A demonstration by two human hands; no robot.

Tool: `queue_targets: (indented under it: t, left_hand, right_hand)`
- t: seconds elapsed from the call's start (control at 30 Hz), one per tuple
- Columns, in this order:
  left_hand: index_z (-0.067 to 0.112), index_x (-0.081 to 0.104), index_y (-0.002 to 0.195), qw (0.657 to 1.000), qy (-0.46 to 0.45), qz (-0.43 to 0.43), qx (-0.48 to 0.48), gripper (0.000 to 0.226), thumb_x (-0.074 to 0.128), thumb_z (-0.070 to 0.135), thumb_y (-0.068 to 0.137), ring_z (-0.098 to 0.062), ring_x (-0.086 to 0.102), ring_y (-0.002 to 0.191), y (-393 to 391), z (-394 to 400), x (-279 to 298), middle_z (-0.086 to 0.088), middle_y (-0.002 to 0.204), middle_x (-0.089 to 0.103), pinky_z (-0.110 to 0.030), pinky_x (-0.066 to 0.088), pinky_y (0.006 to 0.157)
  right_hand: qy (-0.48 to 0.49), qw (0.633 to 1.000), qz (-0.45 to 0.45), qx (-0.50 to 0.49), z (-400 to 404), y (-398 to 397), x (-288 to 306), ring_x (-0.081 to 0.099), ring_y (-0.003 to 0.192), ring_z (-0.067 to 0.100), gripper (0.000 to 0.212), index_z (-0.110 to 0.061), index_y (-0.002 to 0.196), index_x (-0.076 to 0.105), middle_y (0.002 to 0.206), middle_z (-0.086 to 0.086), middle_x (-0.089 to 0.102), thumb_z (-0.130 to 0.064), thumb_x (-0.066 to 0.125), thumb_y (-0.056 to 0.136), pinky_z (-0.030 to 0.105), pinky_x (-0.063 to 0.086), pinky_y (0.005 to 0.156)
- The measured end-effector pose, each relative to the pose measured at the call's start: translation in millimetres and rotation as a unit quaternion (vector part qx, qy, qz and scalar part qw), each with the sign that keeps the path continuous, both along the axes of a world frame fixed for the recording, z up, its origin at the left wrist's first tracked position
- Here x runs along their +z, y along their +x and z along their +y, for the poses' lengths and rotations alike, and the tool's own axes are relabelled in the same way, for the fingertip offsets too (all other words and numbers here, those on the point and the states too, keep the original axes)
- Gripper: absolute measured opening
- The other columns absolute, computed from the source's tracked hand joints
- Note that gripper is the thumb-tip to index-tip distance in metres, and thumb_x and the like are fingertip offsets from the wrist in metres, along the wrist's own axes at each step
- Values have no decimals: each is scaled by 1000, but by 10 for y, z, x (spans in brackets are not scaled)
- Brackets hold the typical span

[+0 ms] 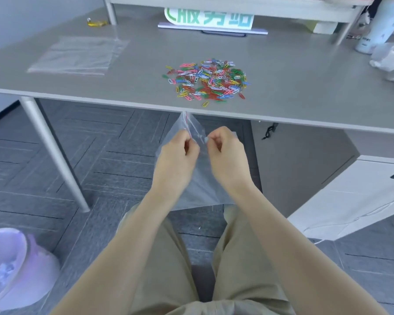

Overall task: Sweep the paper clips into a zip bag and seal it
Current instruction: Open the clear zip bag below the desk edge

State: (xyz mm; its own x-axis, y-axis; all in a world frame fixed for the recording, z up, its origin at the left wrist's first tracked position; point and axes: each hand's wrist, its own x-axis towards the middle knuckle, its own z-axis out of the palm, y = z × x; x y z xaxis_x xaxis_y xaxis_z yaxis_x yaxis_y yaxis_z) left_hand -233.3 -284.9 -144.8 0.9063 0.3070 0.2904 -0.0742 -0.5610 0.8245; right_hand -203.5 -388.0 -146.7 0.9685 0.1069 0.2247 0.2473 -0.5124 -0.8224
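Note:
A heap of coloured paper clips (208,80) lies on the grey table (293,87), close to its front edge. Below that edge, over my lap, I hold a clear zip bag (198,178) with a red zip line near its top. My left hand (176,153) pinches the bag's top on the left side. My right hand (225,151) pinches it on the right side, a few centimetres away. The bag hangs down between my forearms. I cannot tell whether its mouth is parted.
A stack of spare clear bags (77,55) lies on the table's left. A green-lettered sign (210,20) stands at the back under a shelf. A bottle (378,26) and white bag are at the right. A lilac bin (14,264) sits on the floor left, a white cabinet (350,194) right.

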Motion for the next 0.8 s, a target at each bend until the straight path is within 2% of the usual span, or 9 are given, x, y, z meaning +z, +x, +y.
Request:
queue_targets:
  t: [0.1,0.23,0.3,0.4,0.5,0.6,0.67,0.73,0.8]
  left_hand:
    - [14,29,63,999,45,22,-6,25,42,15,84,-35,39,59,-34,30,-40,0,53,36,-32,27,50]
    - [8,38,67,994,82,68,23,19,44,20,82,-30,40,59,-9,239,-54,-2,58,45,-32,32,51]
    - [7,41,68,991,92,98,21,19,43,20,81,-33,49,62,36,274,-70,-6,64,51,-31,33,52]
    - [5,44,67,990,42,132,19,19,42,20,79,-36,64,76,112,180,-106,-18,75,65,-34,40,58]
    - [10,41,61,987,22,157,33,17,42,19,75,-36,62,66,185,89,-107,-24,79,68,-32,40,57]
    - [11,41,57,985,28,161,52,17,42,19,72,-28,56,58,210,135,-63,-25,76,69,-29,36,53]
    - [6,46,60,985,33,162,52,19,43,19,74,-25,51,54,187,218,-43,-24,74,69,-27,34,50]
    - [-3,51,67,984,50,164,52,24,44,18,77,-24,48,51,138,328,-26,-23,74,70,-26,35,48]
    - [-5,53,72,982,65,166,61,26,44,18,79,-23,55,51,91,431,-3,-21,74,70,-28,42,51]
  right_hand:
    - [-15,999,-10,-47,-136,146,0,49,65,18,12,-14,86,50,69,-9,51,-13,39,90,35,41,62]
    - [-53,994,-6,-90,-396,349,4,48,67,20,14,-14,86,54,71,-6,53,-13,39,88,32,40,63]
    - [-86,993,10,-84,-406,379,-12,49,69,23,15,-14,86,54,73,-4,55,-13,39,86,34,43,66]
    - [-112,991,-29,-72,-266,293,0,53,86,27,15,-14,100,54,100,3,56,-13,47,87,38,46,71]
    - [-91,991,-96,-14,-82,111,81,55,89,25,17,-13,103,54,111,4,55,-13,54,86,37,47,73]
    - [-99,992,-23,76,28,-7,62,60,87,28,16,-13,98,56,101,6,65,-11,44,87,40,49,77]
    - [-181,977,57,102,0,10,-16,60,89,31,23,-13,105,55,105,10,65,-11,39,89,40,49,78]
    - [-267,947,133,119,-91,71,-76,58,80,29,25,-12,114,49,104,11,62,-18,38,93,34,45,66]
    - [-310,927,172,125,-180,130,-103,56,71,25,30,-13,116,48,98,9,63,-30,40,93,31,41,58]
